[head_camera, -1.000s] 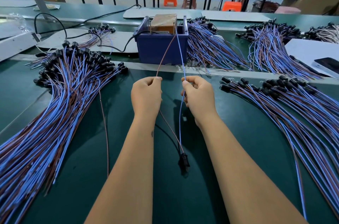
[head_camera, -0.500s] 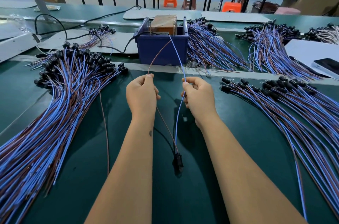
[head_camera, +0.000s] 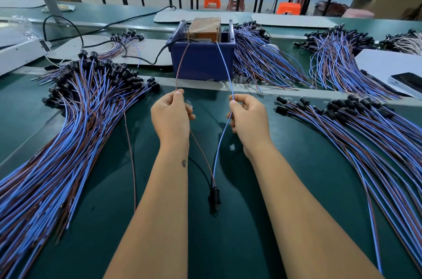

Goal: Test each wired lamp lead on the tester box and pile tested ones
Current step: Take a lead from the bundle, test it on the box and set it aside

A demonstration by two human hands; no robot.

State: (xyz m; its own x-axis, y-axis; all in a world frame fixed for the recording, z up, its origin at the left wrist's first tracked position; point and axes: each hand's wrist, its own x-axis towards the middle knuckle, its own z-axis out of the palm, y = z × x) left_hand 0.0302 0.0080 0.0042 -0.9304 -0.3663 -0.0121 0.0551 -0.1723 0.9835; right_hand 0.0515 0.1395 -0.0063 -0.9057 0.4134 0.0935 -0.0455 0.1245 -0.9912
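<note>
Left hand (head_camera: 170,116) pinching brown wire (head_camera: 180,66), right hand (head_camera: 247,116) pinching blue wire (head_camera: 225,66), held apart so each bare end reaches its own contact on the tester box (head_camera: 202,59); lamp socket (head_camera: 214,196) dangles just above the surface (head_camera: 239,244).

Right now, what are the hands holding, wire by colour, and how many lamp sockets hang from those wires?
Brown wire, left hand: 1
Blue wire, right hand: 1
Black lamp socket: 1
Total: 3
</note>
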